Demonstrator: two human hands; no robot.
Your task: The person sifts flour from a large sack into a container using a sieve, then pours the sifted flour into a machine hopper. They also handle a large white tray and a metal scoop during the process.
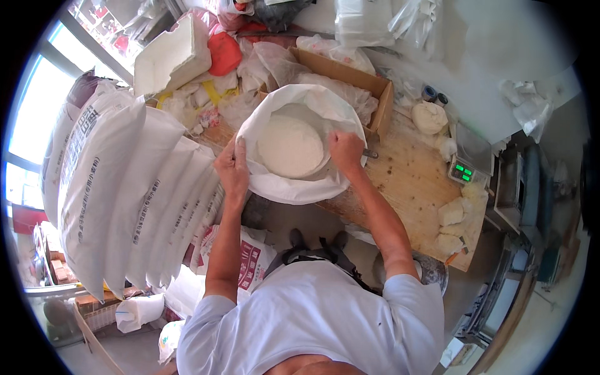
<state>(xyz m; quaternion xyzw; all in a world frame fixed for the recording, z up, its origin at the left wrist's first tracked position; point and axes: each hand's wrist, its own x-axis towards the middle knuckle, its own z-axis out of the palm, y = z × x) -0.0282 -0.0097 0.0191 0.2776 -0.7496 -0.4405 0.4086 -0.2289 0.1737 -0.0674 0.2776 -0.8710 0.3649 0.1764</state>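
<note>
An open white sack (294,187) stands on the wooden table (412,181) in front of me, its rim rolled down. White flour (289,147) fills the inside. My left hand (232,167) grips the sack's rim on the left side. My right hand (345,150) grips the rim on the right side, fingers curled over the edge. Both forearms reach up from the lower edge.
Several stacked white printed sacks (125,194) stand at the left. A cardboard box (350,78) with plastic bags sits behind the open sack. Dough lumps (459,212) and a dough ball (429,117) lie at the right near a digital scale (470,159). A foam box (172,56) is at top left.
</note>
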